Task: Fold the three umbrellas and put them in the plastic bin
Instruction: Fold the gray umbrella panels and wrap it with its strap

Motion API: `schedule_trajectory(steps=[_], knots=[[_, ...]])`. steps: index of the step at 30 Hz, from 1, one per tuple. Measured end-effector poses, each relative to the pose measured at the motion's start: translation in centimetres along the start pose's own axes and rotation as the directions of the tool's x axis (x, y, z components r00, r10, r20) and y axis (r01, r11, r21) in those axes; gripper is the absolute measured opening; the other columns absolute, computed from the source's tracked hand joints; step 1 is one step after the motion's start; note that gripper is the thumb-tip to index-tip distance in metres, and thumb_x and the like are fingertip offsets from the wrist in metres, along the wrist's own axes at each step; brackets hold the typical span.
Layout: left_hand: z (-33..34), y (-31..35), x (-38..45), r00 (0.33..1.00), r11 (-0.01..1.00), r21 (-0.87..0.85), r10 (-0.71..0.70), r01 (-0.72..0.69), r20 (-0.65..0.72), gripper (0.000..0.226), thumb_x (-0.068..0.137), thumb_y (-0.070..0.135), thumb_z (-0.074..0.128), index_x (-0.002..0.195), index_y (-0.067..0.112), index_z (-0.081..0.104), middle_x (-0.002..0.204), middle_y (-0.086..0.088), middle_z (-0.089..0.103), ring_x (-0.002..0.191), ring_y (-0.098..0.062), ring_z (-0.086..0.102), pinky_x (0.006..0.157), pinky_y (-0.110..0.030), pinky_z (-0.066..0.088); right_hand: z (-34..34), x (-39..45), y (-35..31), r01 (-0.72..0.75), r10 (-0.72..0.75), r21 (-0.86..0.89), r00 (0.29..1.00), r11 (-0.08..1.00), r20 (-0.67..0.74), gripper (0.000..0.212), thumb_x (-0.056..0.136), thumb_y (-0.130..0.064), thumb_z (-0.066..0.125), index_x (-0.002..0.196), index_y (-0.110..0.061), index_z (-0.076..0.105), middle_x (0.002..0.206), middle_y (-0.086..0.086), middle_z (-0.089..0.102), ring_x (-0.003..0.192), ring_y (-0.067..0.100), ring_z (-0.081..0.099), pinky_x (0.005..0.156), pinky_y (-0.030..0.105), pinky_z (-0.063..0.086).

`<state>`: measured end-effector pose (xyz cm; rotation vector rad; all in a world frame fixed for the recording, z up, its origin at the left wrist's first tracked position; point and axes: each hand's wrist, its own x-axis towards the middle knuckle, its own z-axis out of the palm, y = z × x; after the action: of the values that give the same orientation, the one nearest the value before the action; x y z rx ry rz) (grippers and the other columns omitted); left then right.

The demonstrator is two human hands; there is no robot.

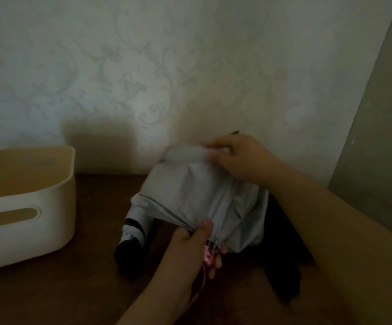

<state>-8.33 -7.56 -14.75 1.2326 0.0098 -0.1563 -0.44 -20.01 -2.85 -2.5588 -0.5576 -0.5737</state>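
Surface [84, 289] carries the bin [26, 221] at nine o'clock, nothing showing inside. Grey umbrella [202, 200] at centre, mid-fold: my left hand [190, 249] grips its gathered base, my right hand [234, 158] pinches the strap [185, 153]. Next, wrap it tight.

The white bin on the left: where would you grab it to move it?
Probably by the oval handle slot in the plastic bin's near wall, coming from the front. The cutout faces the person, and nothing on the wooden table blocks it.
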Motion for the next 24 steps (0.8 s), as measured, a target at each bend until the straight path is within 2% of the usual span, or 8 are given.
schedule_trajectory(steps=[2, 4, 7, 10, 14, 16, 20, 24], knots=[[-0.3, 0.3, 0.4, 0.999, 0.993, -0.116, -0.025, 0.021, -0.033, 0.032, 0.095, 0.027, 0.050, 0.097, -0.004, 0.052, 0.053, -0.013, 0.060, 0.035, -0.017, 0.046, 0.032, -0.020, 0.033, -0.6, -1.8, 1.5, -0.120, 0.161, 0.159, 0.948, 0.980, -0.276, 0.022, 0.091, -0.023, 0.057, 0.109, -0.018, 0.070, 0.104, -0.002, 0.069, 0.101, 0.012, 0.061, 0.085, 0.017, 0.041], [-0.6, 0.8, 0.5, 0.999, 0.975, -0.217, -0.045, 0.039, -0.020, 0.031, 0.093, 0.029, 0.050, 0.087, -0.001, 0.054, 0.052, -0.011, 0.058, 0.034, -0.014, 0.045, 0.031, -0.018, 0.033, 0.2, -4.3, 3.2, -0.265, 0.340, 0.233, 0.853, 0.936, -0.396, 0.018, 0.090, -0.022, 0.059, 0.103, -0.015, 0.069, 0.092, -0.002, 0.065, 0.092, 0.014, 0.061, 0.078, 0.020, 0.041], [-0.8, 1.4, 0.4, 0.998, 0.948, -0.312, -0.053, 0.060, 0.030, 0.032, 0.079, 0.037, 0.057, 0.086, 0.005, 0.058, 0.055, -0.007, 0.057, 0.036, -0.012, 0.045, 0.032, -0.017, 0.034, 3.3, -7.7, 4.0, -0.342, 0.469, 0.381, 0.825, 0.859, -0.317, 0.007, 0.089, -0.025, 0.061, 0.091, -0.019, 0.064, 0.085, -0.005, 0.064, 0.083, 0.014, 0.061, 0.069, 0.016, 0.046], [-0.9, 1.6, 0.2, 0.994, 0.916, -0.388, -0.085, 0.105, 0.068, 0.033, 0.069, 0.032, 0.062, 0.090, 0.006, 0.057, 0.058, -0.006, 0.057, 0.037, -0.010, 0.045, 0.032, -0.015, 0.034, 6.1, -10.1, 2.2, -0.324, 0.447, 0.419, 0.862, 0.848, -0.237, 0.007, 0.087, -0.029, 0.063, 0.089, -0.028, 0.057, 0.084, -0.010, 0.059, 0.074, 0.000, 0.056, 0.057, 0.008, 0.039], [-1.0, 1.7, 0.2, 0.978, 0.822, -0.529, -0.162, 0.209, 0.134, 0.022, 0.082, 0.025, 0.056, 0.087, 0.003, 0.053, 0.058, -0.007, 0.054, 0.035, -0.009, 0.044, 0.031, -0.014, 0.034, 7.9, -11.4, 0.8, -0.170, 0.201, 0.131, 0.936, 0.977, -0.287, 0.026, 0.080, -0.034, 0.069, 0.095, -0.031, 0.049, 0.095, -0.015, 0.043, 0.084, 0.000, 0.043, 0.070, 0.009, 0.036], [-0.9, 1.7, 0.1, 0.969, 0.779, -0.577, -0.184, 0.247, 0.166, 0.019, 0.082, 0.024, 0.054, 0.083, 0.005, 0.050, 0.056, -0.007, 0.052, 0.034, -0.009, 0.044, 0.031, -0.013, 0.033, 8.4, -11.6, 1.1, -0.129, 0.111, -0.040, 0.947, 0.991, -0.301, 0.032, 0.076, -0.041, 0.070, 0.099, -0.030, 0.051, 0.096, -0.014, 0.037, 0.088, 0.001, 0.034, 0.074, 0.013, 0.034], [-0.5, 1.5, 0.1, 0.960, 0.775, -0.568, -0.201, 0.278, 0.196, 0.020, 0.072, 0.023, 0.056, 0.079, 0.006, 0.049, 0.056, -0.007, 0.052, 0.033, -0.009, 0.044, 0.030, -0.014, 0.033, 7.8, -12.1, 1.8, -0.316, 0.274, -0.129, 0.924, 0.940, -0.267, 0.035, 0.082, -0.045, 0.063, 0.110, -0.028, 0.051, 0.100, -0.009, 0.033, 0.094, 0.007, 0.036, 0.083, 0.025, 0.038], [-0.2, 1.4, -0.2, 0.959, 0.814, -0.511, -0.200, 0.277, 0.201, 0.020, 0.072, 0.024, 0.056, 0.077, 0.006, 0.049, 0.058, -0.006, 0.050, 0.034, -0.009, 0.043, 0.030, -0.013, 0.033, 8.3, -11.0, 1.5, -0.296, 0.205, -0.336, 0.938, 0.894, -0.279, 0.026, 0.076, -0.031, 0.072, 0.091, -0.019, 0.054, 0.089, 0.001, 0.050, 0.076, 0.016, 0.042, 0.064, 0.029, 0.030]])
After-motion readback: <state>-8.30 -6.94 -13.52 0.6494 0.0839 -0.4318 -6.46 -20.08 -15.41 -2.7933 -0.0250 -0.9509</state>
